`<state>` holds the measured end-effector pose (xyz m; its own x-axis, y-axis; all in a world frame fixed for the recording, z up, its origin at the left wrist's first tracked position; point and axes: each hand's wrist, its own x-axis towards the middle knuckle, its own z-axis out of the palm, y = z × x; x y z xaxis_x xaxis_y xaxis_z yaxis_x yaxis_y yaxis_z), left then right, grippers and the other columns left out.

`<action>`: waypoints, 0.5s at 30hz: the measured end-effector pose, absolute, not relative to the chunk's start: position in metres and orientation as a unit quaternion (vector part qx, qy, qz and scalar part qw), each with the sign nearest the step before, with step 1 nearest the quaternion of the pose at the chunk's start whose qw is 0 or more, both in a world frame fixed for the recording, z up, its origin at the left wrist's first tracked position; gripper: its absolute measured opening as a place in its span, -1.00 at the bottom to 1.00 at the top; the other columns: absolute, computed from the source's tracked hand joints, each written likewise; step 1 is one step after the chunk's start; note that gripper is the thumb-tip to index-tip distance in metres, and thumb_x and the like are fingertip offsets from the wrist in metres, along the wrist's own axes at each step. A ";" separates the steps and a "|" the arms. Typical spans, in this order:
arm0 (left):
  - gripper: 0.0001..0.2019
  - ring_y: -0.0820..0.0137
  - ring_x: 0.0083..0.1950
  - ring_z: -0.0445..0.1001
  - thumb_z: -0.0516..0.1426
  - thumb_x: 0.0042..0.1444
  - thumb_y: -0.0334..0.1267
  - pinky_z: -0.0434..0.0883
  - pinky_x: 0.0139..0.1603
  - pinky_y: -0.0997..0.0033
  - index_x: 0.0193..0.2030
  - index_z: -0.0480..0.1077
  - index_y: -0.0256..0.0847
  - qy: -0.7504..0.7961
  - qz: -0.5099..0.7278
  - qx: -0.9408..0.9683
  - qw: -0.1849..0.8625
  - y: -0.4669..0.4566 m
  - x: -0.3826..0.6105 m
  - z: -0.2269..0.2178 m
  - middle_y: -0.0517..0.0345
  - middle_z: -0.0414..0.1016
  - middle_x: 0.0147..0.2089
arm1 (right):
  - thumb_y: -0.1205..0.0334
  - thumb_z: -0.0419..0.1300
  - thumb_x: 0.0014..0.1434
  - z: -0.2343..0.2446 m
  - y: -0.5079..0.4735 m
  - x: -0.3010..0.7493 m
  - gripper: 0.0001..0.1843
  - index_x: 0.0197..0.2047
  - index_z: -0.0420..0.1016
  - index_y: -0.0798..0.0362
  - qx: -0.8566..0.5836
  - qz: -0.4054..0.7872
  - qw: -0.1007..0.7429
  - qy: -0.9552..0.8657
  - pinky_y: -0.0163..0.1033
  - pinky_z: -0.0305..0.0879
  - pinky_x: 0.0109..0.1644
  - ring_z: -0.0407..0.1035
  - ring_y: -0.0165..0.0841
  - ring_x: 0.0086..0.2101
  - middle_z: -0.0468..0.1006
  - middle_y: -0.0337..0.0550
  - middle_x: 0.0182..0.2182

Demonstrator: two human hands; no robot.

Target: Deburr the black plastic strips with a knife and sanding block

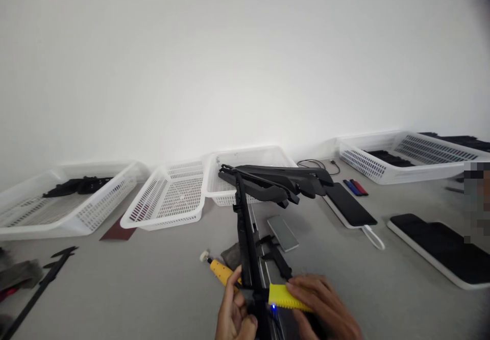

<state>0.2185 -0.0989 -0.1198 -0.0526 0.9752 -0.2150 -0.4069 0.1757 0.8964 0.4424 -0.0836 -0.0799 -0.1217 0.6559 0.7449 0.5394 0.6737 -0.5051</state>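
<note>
My left hand (235, 312) is closed around the lower end of a long black plastic strip (247, 238), which stands up and away from me. In my right hand (325, 304) is a yellow block-like tool (285, 296) with a ridged lower edge, its left end against or very near the strip. A small blue light glows beside it; what it belongs to is unclear. Just behind my hands lie a black caliper (281, 263) and a yellow handheld tool (219, 271) with a white tip, partly hidden by my left hand. A grey rectangular block (283, 233) lies farther back.
Curved black parts (275, 179) overhang a white basket (283, 153). More white baskets stand at centre left (164, 222), far left (76, 222) and right (383, 174). Two dark-screened devices (350, 204) (440, 248) lie right. Another caliper (49, 278) is left; a person's blurred part shows at the right edge.
</note>
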 end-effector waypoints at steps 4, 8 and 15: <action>-0.24 0.38 -0.31 0.57 0.42 0.00 -0.28 0.45 -0.13 0.43 0.39 0.41 -0.04 0.440 0.583 0.306 0.611 -0.100 0.223 -0.119 0.07 0.72 -0.06 | 0.48 0.27 0.25 -0.082 -0.086 0.442 -0.57 0.11 0.69 -0.06 -0.394 0.093 0.526 -0.748 -0.23 0.69 -0.15 0.67 -0.24 -0.21 0.75 -0.08 -0.17; -0.31 0.23 -0.18 0.67 0.48 0.04 -0.01 0.51 -0.01 0.31 0.30 0.47 -0.06 0.413 0.615 0.287 0.608 -0.100 0.234 -0.110 -0.03 0.73 -0.04 | 0.38 0.31 0.32 -0.085 -0.088 0.444 -0.62 0.16 0.68 -0.11 -0.412 0.128 0.511 -0.744 -0.21 0.69 -0.10 0.69 -0.21 -0.17 0.76 -0.07 -0.12; -0.43 0.05 -0.01 0.70 0.44 0.11 0.16 0.53 0.11 0.14 0.15 0.50 -0.08 0.458 0.614 0.274 0.581 -0.100 0.243 -0.085 -0.04 0.76 -0.14 | 0.22 0.28 0.45 -0.087 -0.086 0.446 -0.70 0.19 0.67 -0.12 -0.451 0.127 0.498 -0.730 -0.24 0.69 -0.05 0.71 -0.22 -0.12 0.76 -0.07 -0.08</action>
